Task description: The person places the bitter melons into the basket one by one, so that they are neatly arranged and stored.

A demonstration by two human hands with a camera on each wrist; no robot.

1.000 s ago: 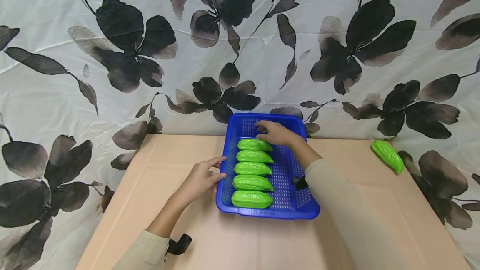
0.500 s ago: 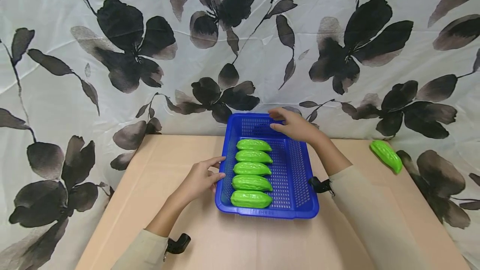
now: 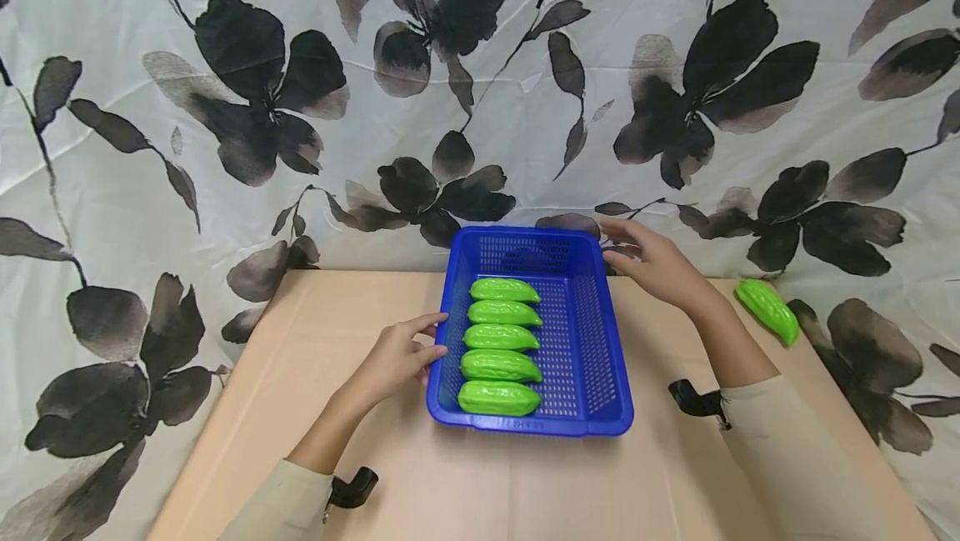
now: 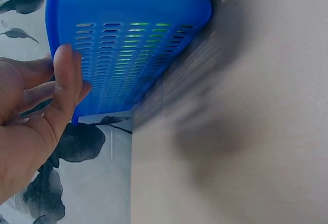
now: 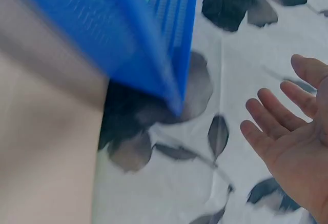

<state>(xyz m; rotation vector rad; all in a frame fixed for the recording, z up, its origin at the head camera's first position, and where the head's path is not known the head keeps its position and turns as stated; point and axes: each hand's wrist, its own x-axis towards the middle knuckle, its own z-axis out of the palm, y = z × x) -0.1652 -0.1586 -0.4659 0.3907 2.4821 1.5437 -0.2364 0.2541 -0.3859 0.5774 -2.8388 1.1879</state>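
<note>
A blue perforated plastic basket (image 3: 585,333) rests on the table. Down its left half runs a column of several shiny green ridged fruits (image 3: 500,366), like bitter melons, all pointing the same way. My left hand (image 3: 397,355) touches the basket's left rim with its fingertips; in the left wrist view, the fingers (image 4: 64,88) lie against the outer wall. My right hand (image 3: 656,262) is just off the basket's far right corner, holding nothing, its fingers (image 5: 271,114) spread in the right wrist view. Another green fruit (image 3: 767,310) lies at the table's far right edge.
The table (image 3: 360,299) has a light wood-coloured top. A white cloth (image 3: 562,132) with dark flowers hangs right behind it. Black wrist cameras (image 3: 697,399) stick out from both sleeves.
My right hand has drawn out from over the back of the basket and travelled right, past its rim. The left hand and the fruits in the basket keep their places.
</note>
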